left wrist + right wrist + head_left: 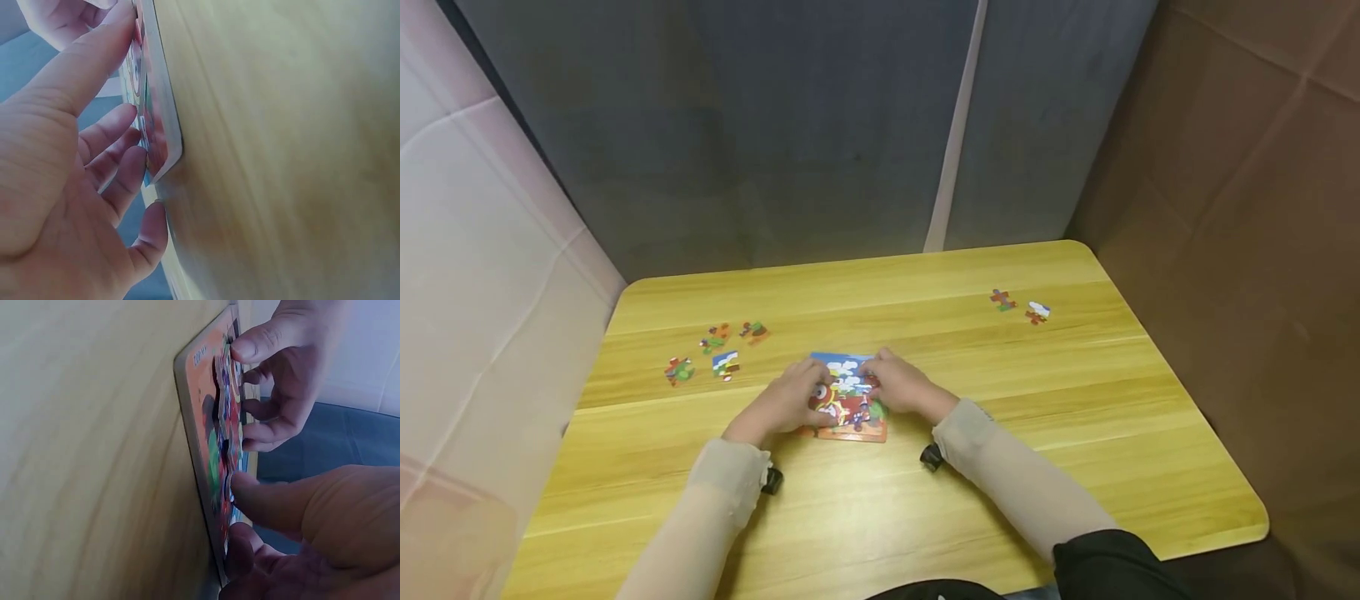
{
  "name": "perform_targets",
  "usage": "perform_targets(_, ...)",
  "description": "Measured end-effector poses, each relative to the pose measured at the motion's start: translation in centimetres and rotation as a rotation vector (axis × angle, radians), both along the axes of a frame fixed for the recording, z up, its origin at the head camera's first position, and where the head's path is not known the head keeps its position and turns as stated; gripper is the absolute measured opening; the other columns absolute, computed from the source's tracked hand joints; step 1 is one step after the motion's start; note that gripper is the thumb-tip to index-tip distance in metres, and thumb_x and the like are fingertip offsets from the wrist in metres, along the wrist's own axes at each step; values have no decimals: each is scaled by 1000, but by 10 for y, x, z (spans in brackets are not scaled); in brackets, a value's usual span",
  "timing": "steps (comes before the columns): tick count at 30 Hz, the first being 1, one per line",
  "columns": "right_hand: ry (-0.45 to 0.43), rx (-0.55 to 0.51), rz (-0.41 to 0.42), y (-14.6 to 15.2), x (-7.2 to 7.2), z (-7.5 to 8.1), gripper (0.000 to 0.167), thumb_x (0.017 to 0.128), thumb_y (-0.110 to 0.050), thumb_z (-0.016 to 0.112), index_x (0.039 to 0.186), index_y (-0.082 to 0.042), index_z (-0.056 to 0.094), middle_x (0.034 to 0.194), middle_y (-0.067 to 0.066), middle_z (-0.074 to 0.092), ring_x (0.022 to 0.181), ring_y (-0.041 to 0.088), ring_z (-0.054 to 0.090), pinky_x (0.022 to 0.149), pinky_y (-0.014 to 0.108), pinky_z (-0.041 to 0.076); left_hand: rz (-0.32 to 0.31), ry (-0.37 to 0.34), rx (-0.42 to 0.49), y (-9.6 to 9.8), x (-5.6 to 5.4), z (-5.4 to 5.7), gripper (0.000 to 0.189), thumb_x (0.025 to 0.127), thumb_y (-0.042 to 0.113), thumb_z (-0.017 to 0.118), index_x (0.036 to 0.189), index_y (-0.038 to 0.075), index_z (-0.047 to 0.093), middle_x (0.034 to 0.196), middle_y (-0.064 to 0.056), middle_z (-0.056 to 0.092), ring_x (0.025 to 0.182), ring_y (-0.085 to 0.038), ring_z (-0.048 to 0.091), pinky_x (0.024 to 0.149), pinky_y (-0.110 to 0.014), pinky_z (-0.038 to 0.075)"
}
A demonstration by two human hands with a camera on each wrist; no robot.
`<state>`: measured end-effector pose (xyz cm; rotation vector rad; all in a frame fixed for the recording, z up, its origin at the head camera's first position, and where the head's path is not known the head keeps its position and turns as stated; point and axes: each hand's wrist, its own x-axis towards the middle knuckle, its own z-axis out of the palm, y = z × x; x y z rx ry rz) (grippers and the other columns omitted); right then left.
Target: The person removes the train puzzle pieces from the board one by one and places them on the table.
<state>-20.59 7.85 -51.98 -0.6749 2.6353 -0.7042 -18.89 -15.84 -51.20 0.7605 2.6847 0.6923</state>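
A colourful jigsaw puzzle board (872, 433) lies flat near the middle of the table. A section of joined jigsaw pieces (848, 407) sits on it, and the right wrist view shows its edge slightly raised above the board. My left hand (785, 402) holds this section from the left, thumb at the near side and fingers along the far side. From the right, my right hand (907, 387) grips its other side between thumb and fingers. In the left wrist view, the left little finger (150, 234) stands apart from the board's corner. Fingers partly hide the picture.
Several loose jigsaw pieces lie on the left of the table, among them one with blue and white (726, 365) and one with green (679, 371). Two more loose pieces (1037, 312) lie at the far right. Grey curtain (820, 150) hangs behind the wooden table (1037, 450).
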Motion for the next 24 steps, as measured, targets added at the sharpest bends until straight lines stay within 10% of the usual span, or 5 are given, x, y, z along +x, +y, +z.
perform_targets(12,4,0,-46,-10,2,1,45,94,-38,73,128,-9,63,98,1,50,80,14,52,68,26,46,6,-13,28,0,0,-3,57,78,33,89,115,7,54,116,-5,53,100,-23,47,87,-40,46)
perform_targets(24,-116,-104,-98,-17,2,5,25,97,-23,72,112,-7,60,101,2,54,86,14,53,77,27,49,-5,-12,40,0,1,-1,57,79,32,88,117,7,55,116,-6,52,99,-23,45,85,-38,44)
